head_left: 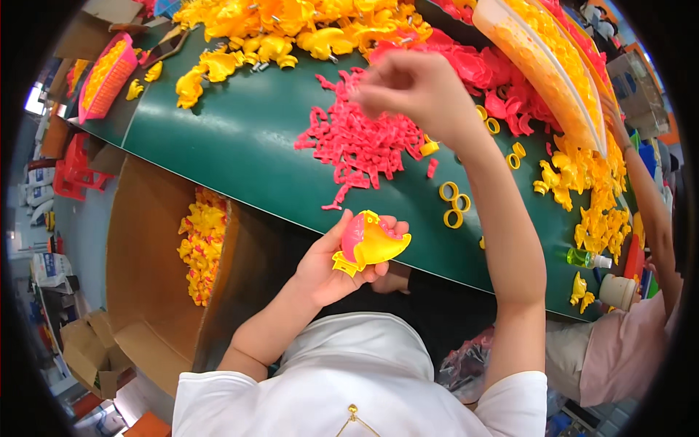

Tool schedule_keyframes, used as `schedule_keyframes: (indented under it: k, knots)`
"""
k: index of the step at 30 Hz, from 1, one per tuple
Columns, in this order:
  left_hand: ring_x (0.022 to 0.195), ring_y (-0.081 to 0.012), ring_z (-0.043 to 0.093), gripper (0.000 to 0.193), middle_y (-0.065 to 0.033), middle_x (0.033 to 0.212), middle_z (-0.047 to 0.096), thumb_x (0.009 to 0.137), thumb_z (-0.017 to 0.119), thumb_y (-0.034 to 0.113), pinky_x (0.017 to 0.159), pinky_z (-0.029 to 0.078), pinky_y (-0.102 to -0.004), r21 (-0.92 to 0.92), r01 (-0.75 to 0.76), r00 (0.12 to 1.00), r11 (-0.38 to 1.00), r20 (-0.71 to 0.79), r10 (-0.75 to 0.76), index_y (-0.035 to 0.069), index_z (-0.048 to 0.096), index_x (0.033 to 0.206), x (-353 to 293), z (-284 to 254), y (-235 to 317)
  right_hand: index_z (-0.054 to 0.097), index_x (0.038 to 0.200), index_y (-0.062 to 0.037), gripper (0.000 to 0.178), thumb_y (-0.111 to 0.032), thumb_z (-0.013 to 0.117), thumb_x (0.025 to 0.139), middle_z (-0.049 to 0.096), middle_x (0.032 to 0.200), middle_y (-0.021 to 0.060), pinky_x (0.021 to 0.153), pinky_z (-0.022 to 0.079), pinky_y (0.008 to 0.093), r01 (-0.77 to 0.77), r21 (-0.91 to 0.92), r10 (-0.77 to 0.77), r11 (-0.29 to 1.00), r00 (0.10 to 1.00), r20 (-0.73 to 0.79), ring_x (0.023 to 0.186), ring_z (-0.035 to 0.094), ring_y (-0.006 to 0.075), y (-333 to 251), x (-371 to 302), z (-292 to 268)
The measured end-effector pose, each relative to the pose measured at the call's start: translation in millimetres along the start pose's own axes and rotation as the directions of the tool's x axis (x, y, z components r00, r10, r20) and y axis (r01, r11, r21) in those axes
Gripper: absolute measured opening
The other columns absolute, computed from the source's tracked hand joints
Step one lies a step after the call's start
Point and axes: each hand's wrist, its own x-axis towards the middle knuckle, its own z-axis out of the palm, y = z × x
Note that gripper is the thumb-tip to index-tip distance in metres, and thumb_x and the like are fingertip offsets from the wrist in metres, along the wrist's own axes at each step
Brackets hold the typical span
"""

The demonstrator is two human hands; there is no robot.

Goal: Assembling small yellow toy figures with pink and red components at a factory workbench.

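My left hand (320, 273) holds a yellow and pink plastic toy part (375, 242) in front of the table edge, with its fingers curled beneath it. The part has a curved yellow shell with a pointed tip and a pink piece at its left side. Over the table, my right hand (408, 91) is raised with thumb and fingers curled together; whatever may be between them is too blurred to make out. Below it lies a spread pile of small pink plastic pieces (364, 138). Several yellow rings (453, 218) lie to the right of that pile.
Yellow plastic parts (291, 29) and pink shells (495, 65) heap along the green table's (218, 146) far side. A long orange tray (542, 65) stands far right, near another person's arm (652, 189). At left are a cardboard box (149, 255) of finished-looking pieces and a pink basket (108, 76).
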Motion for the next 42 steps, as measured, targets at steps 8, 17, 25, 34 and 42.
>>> schedule_keyframes:
  k: [8,17,25,34,42]
  knots:
    - [0.096,-0.0385,0.066,0.055,-0.0217,0.12,0.058,0.101,0.035,0.045,0.075,0.061,-0.0403,0.181,0.164,0.978,0.97,0.101,-0.184,-0.003,0.047,0.126,16.9,-4.5,-10.8,0.068,0.089,0.0061,0.014,0.012,0.069,0.077,0.063,0.094,0.0123,0.074,0.056,0.0261,-0.324,0.46,0.332,0.827,0.941,0.067,0.084,0.063,0.0155,-20.3,-147.0,-4.4]
    - [0.088,-0.0367,0.068,0.054,-0.0233,0.109,0.062,0.102,0.036,0.041,0.073,0.061,-0.0388,0.346,0.172,0.982,0.922,0.009,-0.186,-0.008,0.049,0.121,25.1,5.3,-28.9,0.07,0.089,0.0041,0.013,0.007,0.071,0.077,0.064,0.089,0.0102,0.071,0.056,0.0252,-0.363,0.27,0.366,0.892,0.93,0.039,0.082,0.063,0.0144,-22.4,-173.9,-19.6]
    - [0.088,-0.0352,0.069,0.052,-0.0227,0.109,0.061,0.102,0.037,0.039,0.072,0.061,-0.0361,0.496,0.172,0.984,0.851,-0.05,-0.169,-0.009,0.051,0.119,29.9,12.5,-34.5,0.07,0.088,0.0029,0.011,0.005,0.071,0.077,0.065,0.086,0.0078,0.069,0.055,0.0242,-0.363,0.097,0.363,0.927,0.932,0.024,0.077,0.063,0.0132,-30.1,-178.4,-23.3]
    - [0.096,-0.0402,0.065,0.057,-0.0274,0.119,0.055,0.095,0.052,0.039,0.075,0.059,-0.0464,0.484,0.337,0.932,0.807,-0.052,-0.358,-0.01,0.05,0.123,28.1,12.5,-40.1,0.061,0.085,0.0007,0.014,0.005,0.071,0.076,0.062,0.084,0.0046,0.071,0.055,0.0266,-0.449,0.195,0.418,0.872,0.89,0.181,0.08,0.063,0.0131,-26.1,-183.7,-32.7]
    - [0.118,-0.0378,0.053,0.058,-0.0247,0.141,0.038,0.096,0.052,0.039,0.084,0.055,-0.0459,0.333,0.438,0.882,0.835,0.019,-0.47,-0.005,0.043,0.132,32.0,-0.6,-56.7,0.056,0.102,-0.0013,0.033,0.004,0.073,0.075,0.061,0.093,0.0059,0.079,0.055,0.0291,-0.459,0.335,0.405,0.823,0.887,0.222,0.088,0.063,0.0141,-19.1,-198.4,-37.4]
